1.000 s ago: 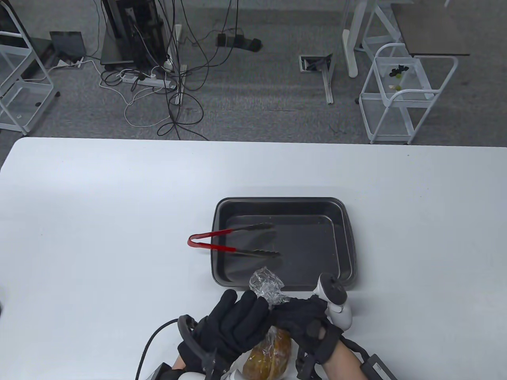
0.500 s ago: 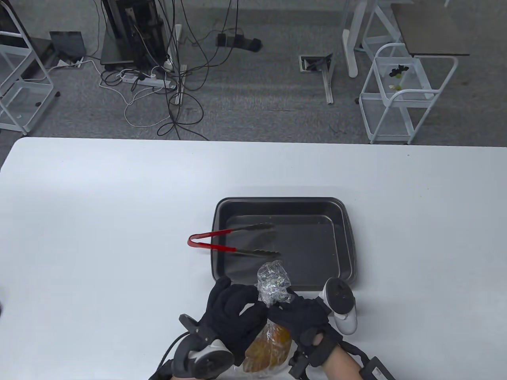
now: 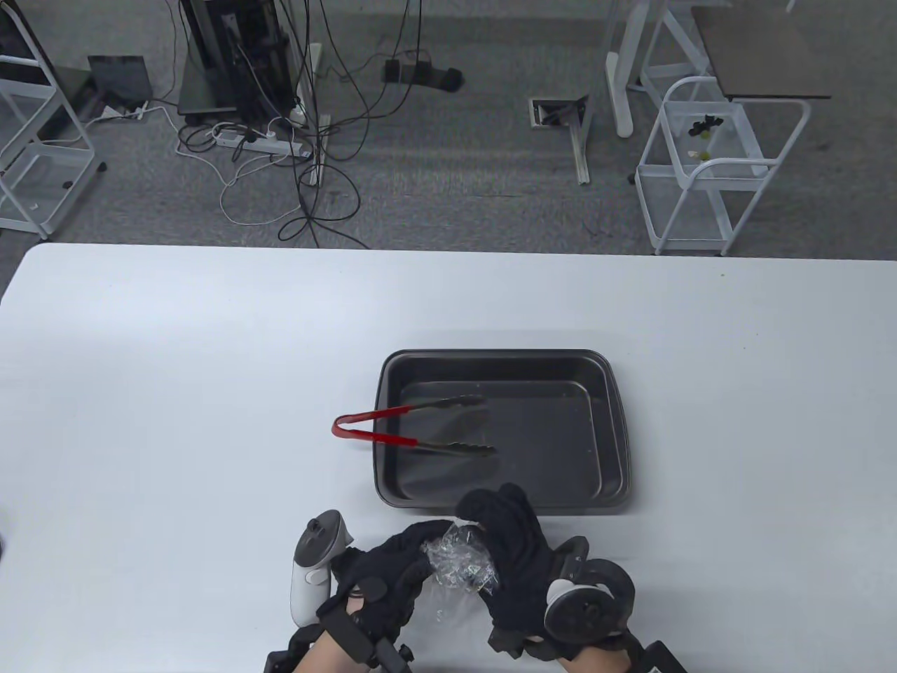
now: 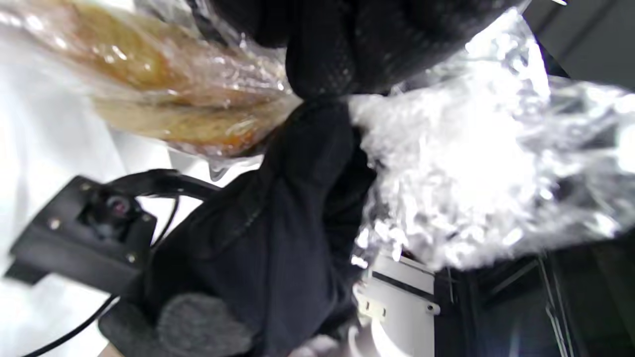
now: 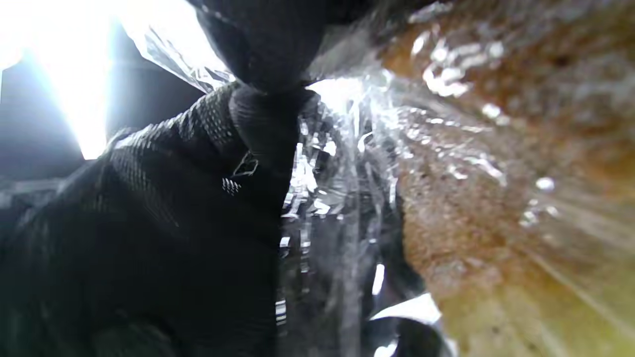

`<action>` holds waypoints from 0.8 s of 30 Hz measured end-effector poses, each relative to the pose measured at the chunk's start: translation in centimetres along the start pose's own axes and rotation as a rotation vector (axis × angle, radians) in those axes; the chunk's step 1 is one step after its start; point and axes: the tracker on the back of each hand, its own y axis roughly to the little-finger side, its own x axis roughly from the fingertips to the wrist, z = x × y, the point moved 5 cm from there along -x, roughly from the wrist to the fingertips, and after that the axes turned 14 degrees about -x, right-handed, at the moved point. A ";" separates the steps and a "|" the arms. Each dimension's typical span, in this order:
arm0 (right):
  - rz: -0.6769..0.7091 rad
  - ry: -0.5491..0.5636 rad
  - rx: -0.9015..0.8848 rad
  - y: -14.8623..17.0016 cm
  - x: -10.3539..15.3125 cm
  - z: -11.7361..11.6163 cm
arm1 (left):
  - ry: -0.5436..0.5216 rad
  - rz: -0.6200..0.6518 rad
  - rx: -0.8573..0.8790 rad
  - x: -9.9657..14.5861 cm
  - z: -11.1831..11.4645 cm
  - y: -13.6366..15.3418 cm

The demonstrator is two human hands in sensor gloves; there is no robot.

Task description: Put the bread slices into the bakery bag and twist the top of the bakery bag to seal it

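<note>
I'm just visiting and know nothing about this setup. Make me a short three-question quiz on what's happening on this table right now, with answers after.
1. True or false: the red-handled tongs lie with their tips inside the dark baking tray.
2. Which best describes the bread slices? A) on the tray B) inside the clear bakery bag C) held in the tongs
3. Fill in: both the left hand and the right hand grip the bag's gathered ____.

Key:
1. True; the handles stick out over the tray's left rim.
2. B; the wrist views show bread behind the plastic.
3. Top, the bunched plastic between the two hands.
</note>
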 end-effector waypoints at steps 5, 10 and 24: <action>0.126 -0.076 0.142 -1.7 0.2 -2.1 | 0.033 -0.088 0.037 0.0 -0.3 1.3; 0.029 -0.036 0.045 -0.2 0.2 -1.3 | 0.002 0.073 -0.251 -0.3 -0.9 -1.1; -0.266 0.142 -0.236 5.4 0.7 4.4 | -0.662 0.217 -1.825 3.0 1.3 -7.9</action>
